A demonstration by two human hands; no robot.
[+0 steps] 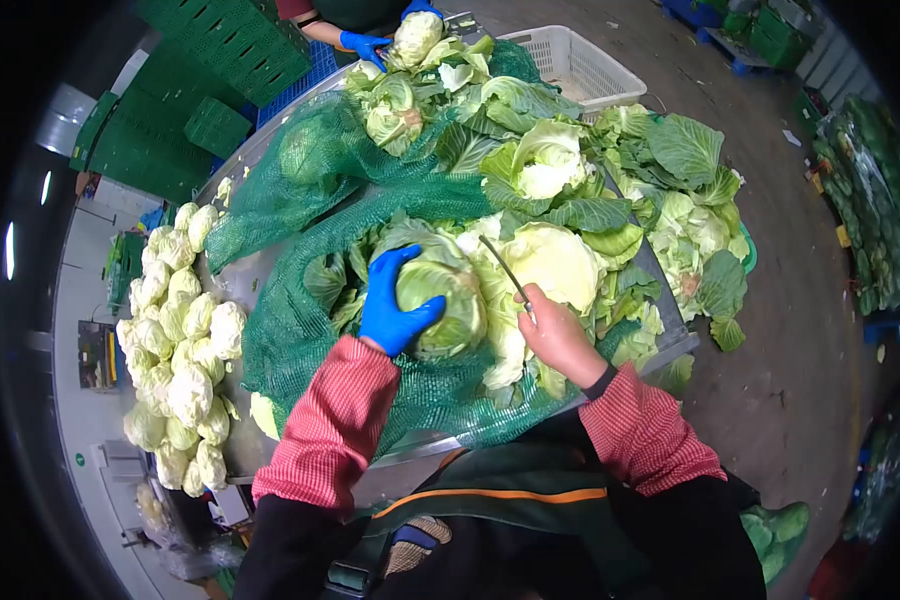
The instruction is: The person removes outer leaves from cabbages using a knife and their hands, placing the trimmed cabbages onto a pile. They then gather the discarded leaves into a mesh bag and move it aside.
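My left hand (398, 305), in a blue glove, is spread over the left side of a green cabbage (445, 300), thumb and fingers apart and pressed on its leaves. The cabbage lies on a green mesh bag (300, 330) among loose outer leaves. To its right my bare right hand (555, 335) is closed round a knife (503, 264), whose thin dark blade points up and left over pale leaves. A pale cut cabbage (553, 265) lies just beyond the knife.
Trimmed pale cabbages (190, 393) are piled on the table's left. Across the table a co-worker's blue-gloved hand (365, 46) is beside another cabbage (417, 38). A white crate (610, 82) stands at the far right; leaves (720, 285) heap past the table's right edge. Green crates (220, 50) are stacked at the back left.
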